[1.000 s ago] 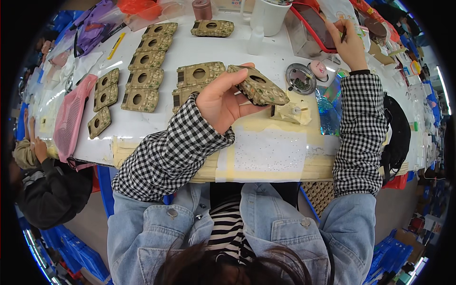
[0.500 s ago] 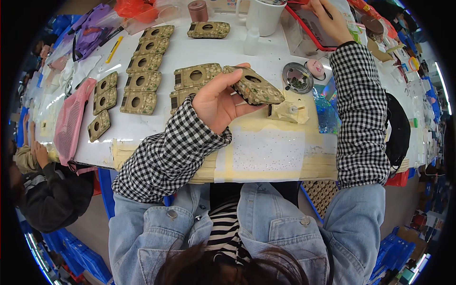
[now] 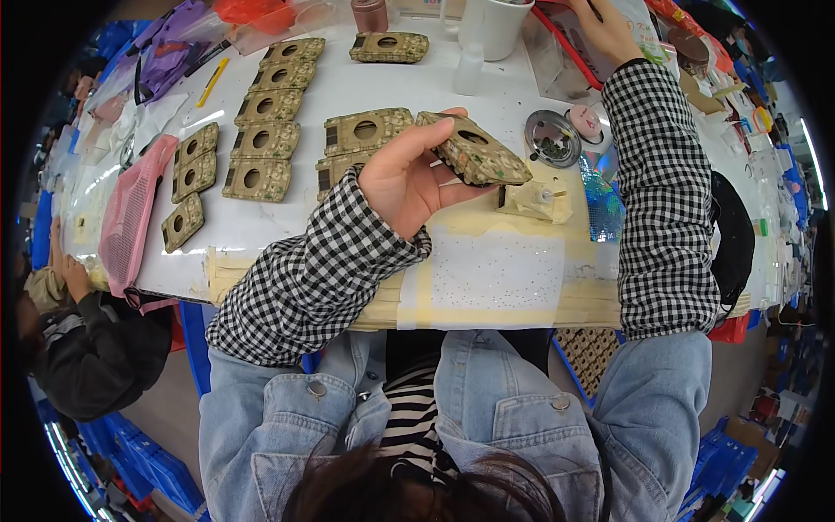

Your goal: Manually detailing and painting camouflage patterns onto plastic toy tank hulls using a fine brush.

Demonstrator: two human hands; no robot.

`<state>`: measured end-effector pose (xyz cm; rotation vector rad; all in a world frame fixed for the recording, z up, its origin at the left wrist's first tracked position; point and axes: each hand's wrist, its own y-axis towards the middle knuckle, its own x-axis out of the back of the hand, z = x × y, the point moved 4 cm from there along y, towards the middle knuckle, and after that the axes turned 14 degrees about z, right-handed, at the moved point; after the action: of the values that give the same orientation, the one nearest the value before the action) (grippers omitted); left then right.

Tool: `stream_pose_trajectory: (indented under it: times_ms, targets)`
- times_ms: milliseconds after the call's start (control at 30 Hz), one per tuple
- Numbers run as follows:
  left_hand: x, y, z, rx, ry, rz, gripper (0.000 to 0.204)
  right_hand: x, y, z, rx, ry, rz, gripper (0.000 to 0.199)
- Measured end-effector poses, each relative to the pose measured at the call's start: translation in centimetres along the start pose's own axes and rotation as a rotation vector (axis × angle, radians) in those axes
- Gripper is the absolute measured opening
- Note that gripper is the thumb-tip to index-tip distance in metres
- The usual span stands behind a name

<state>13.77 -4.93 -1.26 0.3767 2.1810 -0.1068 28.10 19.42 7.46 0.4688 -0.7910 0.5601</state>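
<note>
My left hand (image 3: 403, 184) grips a camouflage-painted toy tank hull (image 3: 477, 150), its thumb on top and fingers beneath. A round dark opening shows in the hull's upper face. At the top edge my right hand (image 3: 606, 33) reaches over a red-rimmed dark tray or case (image 3: 565, 39). Its fingertips are partly cut off by the frame. A slim dark thing shows at its fingers, too small to name. Behind my left hand lie two more hulls (image 3: 369, 129), the nearer one partly covered by my wrist. A small yellowish taped block (image 3: 537, 202) sits just below the held hull.
Columns of similar hulls (image 3: 264, 139) stand at the left, beside a pink mesh pouch (image 3: 135, 217). A white mug (image 3: 492, 28) and a small clear bottle (image 3: 468, 70) are at the back. A round dish (image 3: 552, 137) and glittery sheet (image 3: 600, 198) lie by my right sleeve.
My right hand has moved a little up, further out of the picture. My left hand still holds the hull in much the same pose. The whole view has shifted slightly.
</note>
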Motion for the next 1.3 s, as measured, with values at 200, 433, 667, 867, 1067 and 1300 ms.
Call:
stream_pose_trajectory:
  times_ms: [200, 433, 667, 867, 1067, 1300]
  targets:
    - [0.2, 0.0, 0.0, -0.006, -0.009, 0.002, 0.044, 0.4, -0.4, 0.2, -0.012, -0.090, -0.008, 0.045]
    - [0.0, 0.1, 0.0, -0.008, -0.002, -0.008, 0.044, 1.8, 0.0, -2.1, 0.085, 0.078, -0.041, 0.037]
    - [0.2, 0.1, 0.0, -0.014, -0.007, -0.007, 0.044, 2.7, -3.9, 0.1, 0.404, 0.061, -0.059, 0.031]
    - [0.1, 0.1, 0.0, -0.011, -0.011, -0.012, 0.044, 3.4, -8.0, -1.4, 0.295, 0.198, -0.237, 0.042]
    - [0.2, 0.2, 0.0, -0.018, -0.022, -0.005, 0.045, 3.4, -8.8, -3.6, 0.327, 0.015, -0.372, 0.040]
    - [0.5, 0.3, 0.0, -0.022, -0.037, 0.007, 0.045, 2.8, -8.5, -5.4, 0.230, 0.036, -0.375, 0.042]
